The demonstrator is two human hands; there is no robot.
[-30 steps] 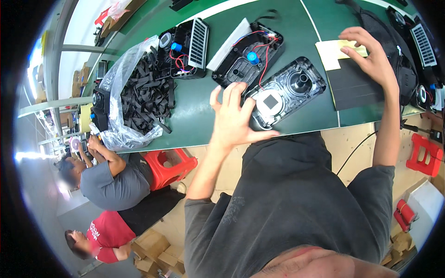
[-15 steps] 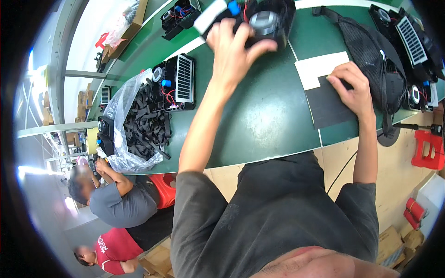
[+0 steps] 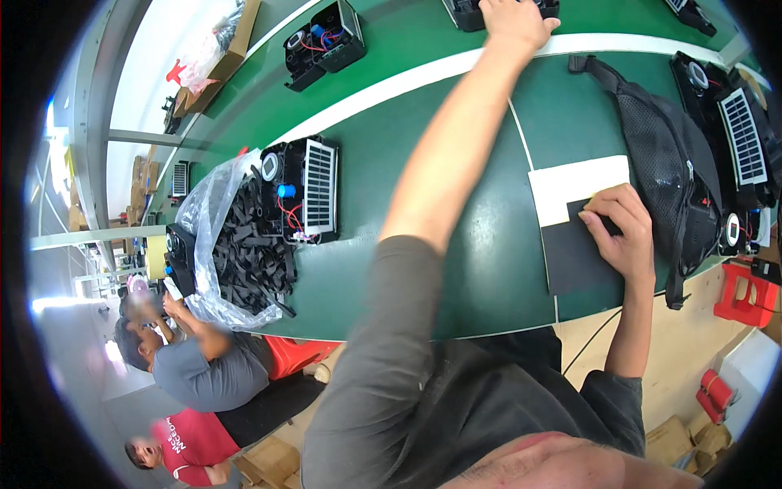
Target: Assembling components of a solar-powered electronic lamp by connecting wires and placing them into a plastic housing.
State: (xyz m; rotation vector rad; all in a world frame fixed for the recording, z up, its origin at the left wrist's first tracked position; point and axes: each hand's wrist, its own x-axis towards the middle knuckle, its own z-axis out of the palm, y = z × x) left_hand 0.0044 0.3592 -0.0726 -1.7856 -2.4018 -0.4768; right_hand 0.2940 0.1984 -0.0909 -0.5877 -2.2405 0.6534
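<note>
We have the black housing (image 3: pixel 466 16) beyond the worktop's (image 3: pixel 481 277) white far border, left hand (image 3: pixel 519 26) on it, grip too hidden to tell. Setting it down seems the step; next calls for a clean release. Nearer the front edge, our right hand's (image 3: pixel 626 232) fingers meet at the dark sheet (image 3: pixel 580 265).

The person wore a dark grey, short-sleeved shirt (image 3: pixel 513 399). Well back from the left fingers (image 3: pixel 494 11), the left sleeve (image 3: pixel 399 301) was softly wrinkled and loosely hemmed; behind the right fingers (image 3: pixel 615 204), the right sleeve (image 3: pixel 619 407) looked darker. Creased black cloth (image 3: pixel 529 350) covered the lap, nearer the right fingers.
</note>
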